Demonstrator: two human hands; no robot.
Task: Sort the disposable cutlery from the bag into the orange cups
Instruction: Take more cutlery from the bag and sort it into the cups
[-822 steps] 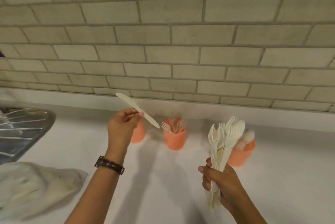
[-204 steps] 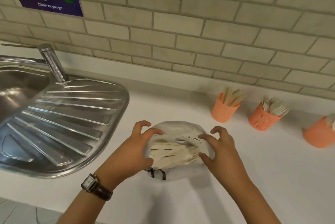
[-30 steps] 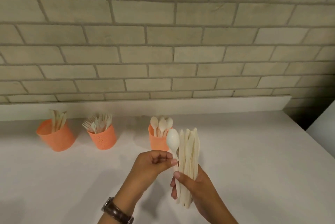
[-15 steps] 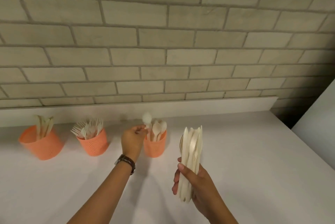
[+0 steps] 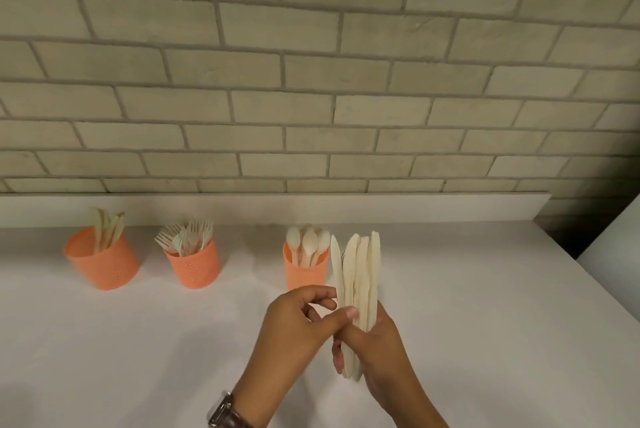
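Head view, right grip [image 5: 385, 346] clasping knife bundle [image 5: 360, 271], left grip [image 5: 294, 323] pinching its edge

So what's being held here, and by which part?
Right hand grips a bundle of disposable knives by the handle ends. Left hand touches the bundle; a grip cannot be told.

Pale knife bundle [image 5: 360, 271] held upright, just beside spoon cup [image 5: 304, 275]; fork cup [image 5: 194, 268] and knife cup [image 5: 104, 265] in a row leftward, all orange.

Behind the left hand [image 5: 298, 320], pale brick wall [image 5: 311, 81] with grey mortar above a white upstand [image 5: 242, 207]; beneath, white counter [image 5: 485, 306]; far right, dark corner [image 5: 561, 230] beside a white panel [image 5: 616, 240].
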